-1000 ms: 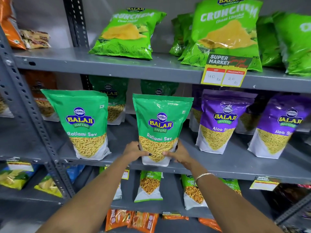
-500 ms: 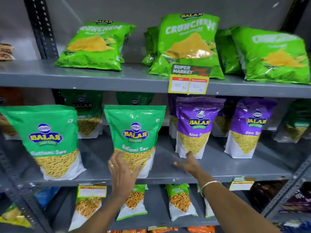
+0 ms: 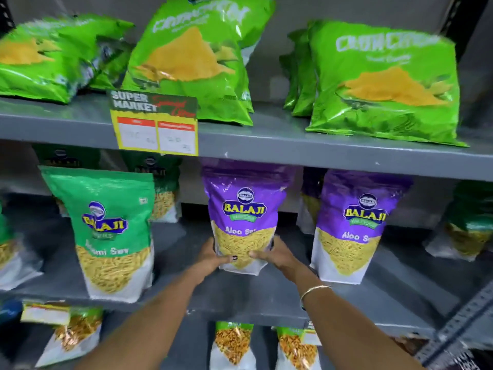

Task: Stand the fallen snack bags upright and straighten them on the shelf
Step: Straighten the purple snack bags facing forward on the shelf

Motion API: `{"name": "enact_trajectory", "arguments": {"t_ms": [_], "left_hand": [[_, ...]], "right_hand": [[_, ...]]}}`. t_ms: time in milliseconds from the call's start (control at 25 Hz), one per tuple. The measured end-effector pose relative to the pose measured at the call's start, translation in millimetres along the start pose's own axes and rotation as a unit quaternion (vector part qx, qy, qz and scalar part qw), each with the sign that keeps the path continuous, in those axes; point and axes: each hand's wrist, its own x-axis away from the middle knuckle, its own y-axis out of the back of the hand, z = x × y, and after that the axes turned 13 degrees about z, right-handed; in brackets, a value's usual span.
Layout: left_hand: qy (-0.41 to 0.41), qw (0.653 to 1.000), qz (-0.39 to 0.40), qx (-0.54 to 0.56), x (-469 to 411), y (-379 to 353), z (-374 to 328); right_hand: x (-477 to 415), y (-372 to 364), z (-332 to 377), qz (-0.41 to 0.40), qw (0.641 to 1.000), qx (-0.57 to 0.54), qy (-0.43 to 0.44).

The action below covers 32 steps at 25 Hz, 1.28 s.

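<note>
Item: glossy purple Aloo Sev pouch [image 3: 244, 217], upright, mid grey metal shelf [image 3: 293, 297], centre frame. My left hand [image 3: 210, 259] at its 7 o'clock, right hand [image 3: 274, 256] at 5, both clasping its base.

In front of you stands a grey metal shelf unit; its middle shelf [image 3: 266, 297] carries an upright green Ratlami Sev bag [image 3: 112, 231] on the left and two upright purple Aloo Sev bags [image 3: 244, 209] [image 3: 354, 222] to its right, with more bags behind them. The upper shelf [image 3: 320, 148] holds bright green Crunchem bags [image 3: 384, 81] leaning back, and a yellow price tag [image 3: 156, 124] hangs on its front edge. On the lower shelf [image 3: 186, 348] stand smaller bags [image 3: 233, 345].
</note>
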Motion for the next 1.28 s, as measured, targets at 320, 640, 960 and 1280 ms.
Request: {"name": "enact_trajectory", "arguments": {"t_ms": [320,640,960,1280], "left_hand": [[0.045,0.996,-0.027,-0.071,47,-10,3],[0.058,0.982,-0.034,-0.177,82,-13,6],[0.060,0.980,-0.014,-0.191,83,-13,8],[0.063,0.975,-0.016,-0.211,80,-15,12]], "right_hand": [[45,-12,-6,-0.008,0.999,-0.001,0.033],[78,-26,-6,0.004,1.000,0.006,0.024],[79,-27,-11,0.000,1.000,-0.008,-0.004],[79,-33,-9,-0.015,1.000,-0.002,-0.016]]}}
